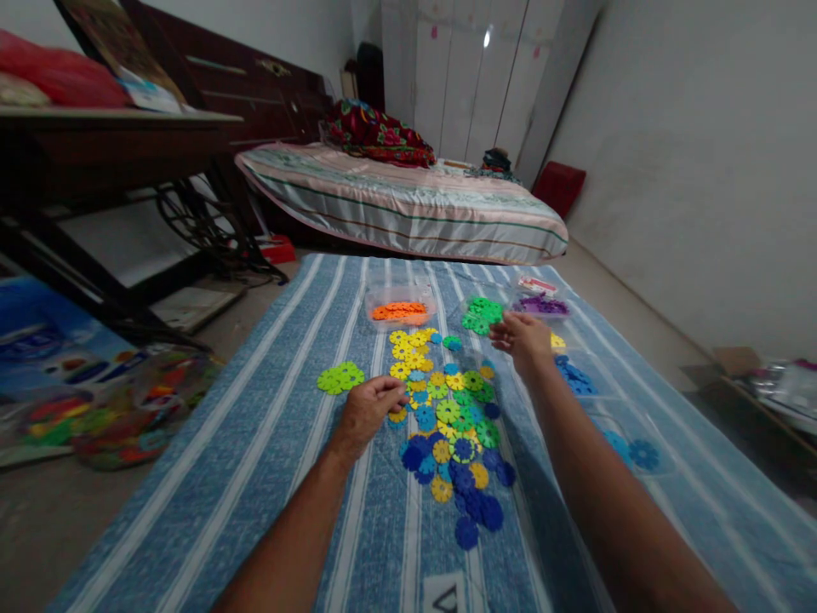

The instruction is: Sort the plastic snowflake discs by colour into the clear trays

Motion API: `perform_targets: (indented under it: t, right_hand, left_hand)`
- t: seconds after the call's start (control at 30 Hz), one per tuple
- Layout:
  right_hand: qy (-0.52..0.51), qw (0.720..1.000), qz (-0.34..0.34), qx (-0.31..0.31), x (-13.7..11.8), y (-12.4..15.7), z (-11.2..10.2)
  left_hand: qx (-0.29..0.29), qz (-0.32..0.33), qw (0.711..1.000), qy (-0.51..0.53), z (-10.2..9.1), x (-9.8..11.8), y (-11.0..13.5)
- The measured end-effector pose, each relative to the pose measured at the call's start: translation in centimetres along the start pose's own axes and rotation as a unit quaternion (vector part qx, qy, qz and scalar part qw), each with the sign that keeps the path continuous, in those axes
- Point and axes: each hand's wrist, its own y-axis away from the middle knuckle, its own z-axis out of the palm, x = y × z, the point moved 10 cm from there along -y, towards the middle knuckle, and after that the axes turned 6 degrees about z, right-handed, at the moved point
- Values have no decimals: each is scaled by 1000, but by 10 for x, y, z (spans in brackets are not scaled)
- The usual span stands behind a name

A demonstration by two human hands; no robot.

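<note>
Flower-shaped plastic discs in yellow, light green, green, light blue and dark blue lie in a mixed pile (450, 410) down the middle of the cloth. At the pile's left edge is my left hand (374, 402), its thumb and fingertips pinched together; whatever they hold is hidden. Light green discs (340, 377) form a separate heap beside it. My right hand (524, 342) is just right of a heap of green discs (482, 314), with its fingers loosely bent and slightly apart and nothing visible in them.
Clear plastic boxes hold orange discs (400, 312), purple discs (541, 305), dark blue discs (574, 376) and light blue discs (643, 455). The striped cloth (255, 443) covers the work surface. Beyond stands a bed (408, 200); a sewing machine table (121, 128) is at left.
</note>
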Motion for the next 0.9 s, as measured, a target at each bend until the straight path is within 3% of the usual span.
perform_targets:
  t: [0.1, 0.2, 0.3, 0.4, 0.5, 0.77, 0.9]
  right_hand:
    - [-40, 998, 33, 28, 4, -17, 7]
    - [49, 998, 28, 6, 28, -12, 13]
    - [168, 985, -30, -17, 48, 5, 8]
    - [285, 952, -114, -22, 51, 25, -1]
    - [352, 923, -153, -33, 55, 42, -7]
    - [488, 810, -288, -152, 72, 102, 32]
    - [513, 786, -311, -149, 77, 122, 38]
  left_hand:
    - [2, 2, 1000, -6, 0, 1, 1]
    - [-3, 3, 1000, -9, 0, 0, 0]
    - [-1, 3, 1000, -9, 1, -1, 0]
    - [1, -1, 1000, -3, 1, -2, -1]
    - [1, -1, 1000, -1, 2, -1, -1]
    - [2, 7, 1000, -3, 1, -1, -1]
    - [6, 8, 1000, -1, 1, -4, -2]
